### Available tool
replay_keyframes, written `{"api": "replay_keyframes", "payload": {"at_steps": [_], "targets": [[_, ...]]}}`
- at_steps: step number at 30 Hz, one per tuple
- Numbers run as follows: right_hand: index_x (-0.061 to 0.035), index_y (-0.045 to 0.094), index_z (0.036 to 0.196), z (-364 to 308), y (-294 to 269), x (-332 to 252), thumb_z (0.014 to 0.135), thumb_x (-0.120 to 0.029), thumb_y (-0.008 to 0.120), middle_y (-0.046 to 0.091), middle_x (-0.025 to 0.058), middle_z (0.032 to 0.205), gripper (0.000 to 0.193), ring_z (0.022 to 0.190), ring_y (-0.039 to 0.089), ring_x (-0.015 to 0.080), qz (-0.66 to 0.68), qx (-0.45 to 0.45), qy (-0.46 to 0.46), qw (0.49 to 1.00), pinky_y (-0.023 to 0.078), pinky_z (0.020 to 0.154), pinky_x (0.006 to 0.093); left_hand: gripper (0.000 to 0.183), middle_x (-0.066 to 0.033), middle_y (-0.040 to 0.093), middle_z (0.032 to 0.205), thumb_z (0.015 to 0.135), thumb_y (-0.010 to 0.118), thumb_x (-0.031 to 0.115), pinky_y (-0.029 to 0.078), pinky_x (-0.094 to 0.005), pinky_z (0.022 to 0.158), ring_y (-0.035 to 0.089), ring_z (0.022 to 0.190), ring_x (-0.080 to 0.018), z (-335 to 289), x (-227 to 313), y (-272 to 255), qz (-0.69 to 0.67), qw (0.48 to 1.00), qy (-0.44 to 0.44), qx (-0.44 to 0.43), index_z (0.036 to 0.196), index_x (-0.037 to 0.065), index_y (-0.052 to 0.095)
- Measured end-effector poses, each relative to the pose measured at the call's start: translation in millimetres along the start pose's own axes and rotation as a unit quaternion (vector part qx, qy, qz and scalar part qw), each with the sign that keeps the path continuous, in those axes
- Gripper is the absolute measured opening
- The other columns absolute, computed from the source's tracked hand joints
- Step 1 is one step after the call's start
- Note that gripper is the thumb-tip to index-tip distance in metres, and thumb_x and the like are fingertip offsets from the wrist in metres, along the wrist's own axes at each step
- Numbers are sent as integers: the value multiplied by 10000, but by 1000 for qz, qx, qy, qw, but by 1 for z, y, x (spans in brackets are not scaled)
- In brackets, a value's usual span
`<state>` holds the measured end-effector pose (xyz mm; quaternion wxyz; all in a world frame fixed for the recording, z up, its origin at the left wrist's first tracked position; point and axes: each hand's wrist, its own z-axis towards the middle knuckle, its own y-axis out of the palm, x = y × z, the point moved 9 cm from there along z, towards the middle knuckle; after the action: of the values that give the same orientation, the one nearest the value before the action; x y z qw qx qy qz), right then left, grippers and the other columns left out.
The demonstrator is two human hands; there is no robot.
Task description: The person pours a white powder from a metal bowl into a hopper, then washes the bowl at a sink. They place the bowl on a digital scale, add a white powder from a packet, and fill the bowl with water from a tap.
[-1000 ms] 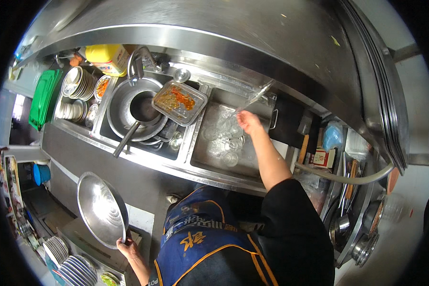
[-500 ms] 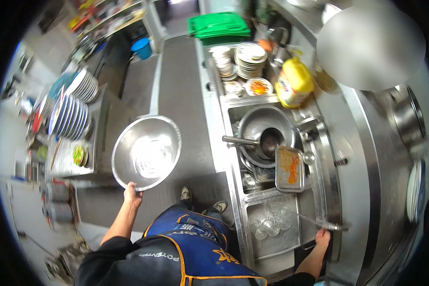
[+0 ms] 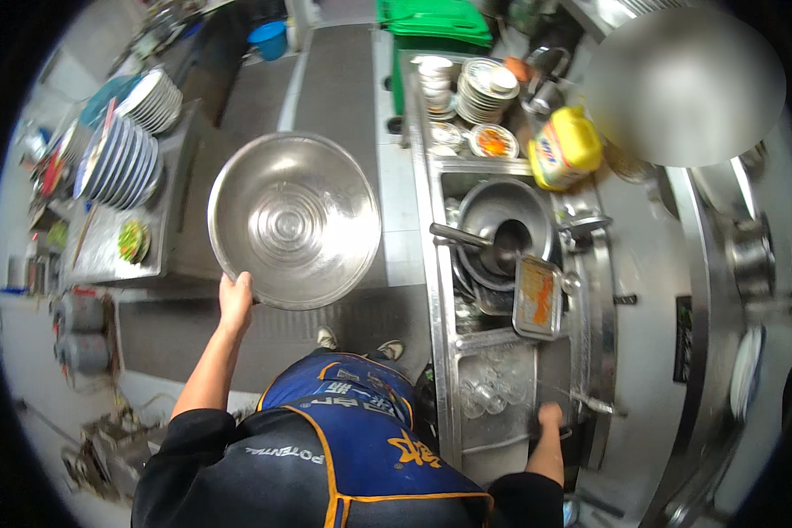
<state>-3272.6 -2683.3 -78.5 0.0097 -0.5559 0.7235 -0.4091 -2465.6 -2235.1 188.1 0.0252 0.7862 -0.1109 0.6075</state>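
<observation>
My left hand (image 3: 235,295) grips the rim of a large steel mixing bowl (image 3: 294,218) and holds it up over the floor, its hollow facing me. My right hand (image 3: 550,416) reaches down to the near corner of the steel sink (image 3: 512,414), close to a thin tap spout (image 3: 590,402); what it touches is hidden. Clear glasses (image 3: 486,398) lie in that basin. The far basin holds a dark wok (image 3: 502,231) with a ladle, and a greasy rectangular tray (image 3: 537,297) rests across the divider.
Stacked plates and small bowls (image 3: 480,92) and a yellow detergent jug (image 3: 565,148) crowd the far counter by a green crate (image 3: 435,19). A rack of upright plates (image 3: 119,150) stands on the left. Grey floor runs between them.
The view has swung round from the sink wall to looking down the aisle. The bowl in my left hand has risen and come closer. My right hand stays at the sink.
</observation>
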Motion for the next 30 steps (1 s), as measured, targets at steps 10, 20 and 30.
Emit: {"api": "replay_keyframes", "payload": {"at_steps": [10,20,30], "targets": [[8,676,843,4,-133,-57,818,-359,553,646,227,885,388,826,621,399,398,83,197,892,498,734,470,621,-206,367,1420,812,513,0,285,-394,1111,357,1324,-336,-111,183,178,231,729,557,-324,1402,70,333],[-3,614,845,-30,-490,-238,925,-353,522,630,133,748,371,697,615,199,814,-153,-85,553,490,597,280,720,-211,377,1407,742,589,37,419,-397,1006,414,1278,-341,-98,200,86,54,817,513,-258,1405,28,308],[-43,637,923,110,-509,-471,876,-257,610,653,85,916,220,803,626,204,205,-355,-363,837,534,649,334,569,-209,615,1092,772,474,99,490,-329,841,616,959,-230,-42,87,-282,-30,980,153,120,1327,-9,413]]}}
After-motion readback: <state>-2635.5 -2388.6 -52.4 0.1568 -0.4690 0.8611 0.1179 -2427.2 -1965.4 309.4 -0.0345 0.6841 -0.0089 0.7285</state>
